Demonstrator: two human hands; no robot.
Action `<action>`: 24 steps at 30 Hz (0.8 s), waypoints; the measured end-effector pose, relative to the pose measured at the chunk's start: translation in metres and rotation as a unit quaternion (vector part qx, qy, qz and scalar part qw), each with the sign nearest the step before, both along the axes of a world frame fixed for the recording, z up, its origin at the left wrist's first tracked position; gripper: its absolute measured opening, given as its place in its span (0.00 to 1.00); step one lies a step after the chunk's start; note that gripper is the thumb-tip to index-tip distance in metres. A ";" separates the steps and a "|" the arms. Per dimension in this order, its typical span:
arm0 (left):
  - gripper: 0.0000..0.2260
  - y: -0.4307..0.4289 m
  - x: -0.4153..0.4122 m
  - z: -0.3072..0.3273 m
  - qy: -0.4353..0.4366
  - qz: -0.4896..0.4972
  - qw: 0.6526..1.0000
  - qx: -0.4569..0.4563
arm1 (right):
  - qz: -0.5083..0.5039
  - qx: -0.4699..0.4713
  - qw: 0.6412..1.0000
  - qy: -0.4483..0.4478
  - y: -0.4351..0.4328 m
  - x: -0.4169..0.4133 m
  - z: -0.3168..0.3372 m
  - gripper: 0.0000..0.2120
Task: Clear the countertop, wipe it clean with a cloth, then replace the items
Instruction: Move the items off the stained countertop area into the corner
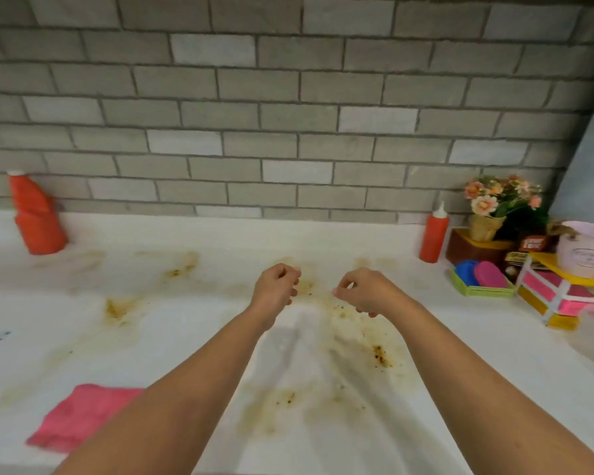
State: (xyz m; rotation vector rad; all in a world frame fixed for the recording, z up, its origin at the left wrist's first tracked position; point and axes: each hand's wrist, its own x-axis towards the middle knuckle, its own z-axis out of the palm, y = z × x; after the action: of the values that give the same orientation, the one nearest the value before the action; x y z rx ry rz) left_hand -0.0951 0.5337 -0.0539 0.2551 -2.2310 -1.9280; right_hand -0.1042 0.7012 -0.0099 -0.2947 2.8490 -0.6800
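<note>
1. The white countertop [192,337] is smeared with brown stains [379,354], thickest in the middle near the front.
2. A pink cloth [83,416] lies flat at the front left of the countertop, partly hidden by the left forearm.
3. The left hand [275,286] and right hand [364,291] hover side by side over the stained middle, apart from each other, fingers loosely curled and holding nothing.
4. An orange bottle [36,217] stands at the back left against the grey brick wall [288,97].
5. At the back right stands a red squeeze bottle [433,234], beside it a flower pot [494,207] on a brown box, a green tray [480,291] and a pink tub [585,250] on stacked boxes.
</note>
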 end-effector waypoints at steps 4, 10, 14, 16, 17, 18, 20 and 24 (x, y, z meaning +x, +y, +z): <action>0.08 -0.089 0.037 0.001 0.003 0.052 0.998 -0.019 | 0.047 -0.007 0.999 0.007 -0.091 0.013 -0.004 0.13; 0.07 -0.202 0.082 -0.002 0.001 0.139 0.990 -0.035 | 0.127 -0.007 0.992 0.015 -0.211 0.030 -0.010 0.13; 0.06 -0.257 0.098 -0.009 -0.004 0.194 0.981 -0.028 | 0.169 -0.006 0.985 0.016 -0.271 0.035 -0.015 0.13; 0.06 -0.280 0.101 -0.013 -0.003 0.218 0.976 -0.020 | 0.187 -0.004 0.982 0.016 -0.297 0.033 -0.018 0.14; 0.06 -0.291 0.101 -0.014 -0.002 0.229 0.973 -0.018 | 0.195 -0.001 0.981 0.017 -0.309 0.030 -0.020 0.14; 0.07 -0.301 0.101 -0.015 -0.001 0.239 0.971 -0.016 | 0.204 0.002 0.979 0.019 -0.321 0.027 -0.021 0.15; 0.07 -0.321 0.096 -0.016 0.001 0.254 0.967 -0.011 | 0.218 -0.001 0.976 0.020 -0.345 0.017 -0.023 0.15; 0.06 -0.361 0.081 -0.018 -0.001 0.279 0.960 -0.008 | 0.241 -0.021 0.970 0.024 -0.389 -0.008 -0.024 0.18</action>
State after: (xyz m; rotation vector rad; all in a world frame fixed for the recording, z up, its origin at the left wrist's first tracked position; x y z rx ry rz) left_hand -0.0142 0.1727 -0.0718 0.7875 -1.8939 -1.5956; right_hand -0.1122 0.3123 -0.0342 -0.9789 2.6436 -0.6316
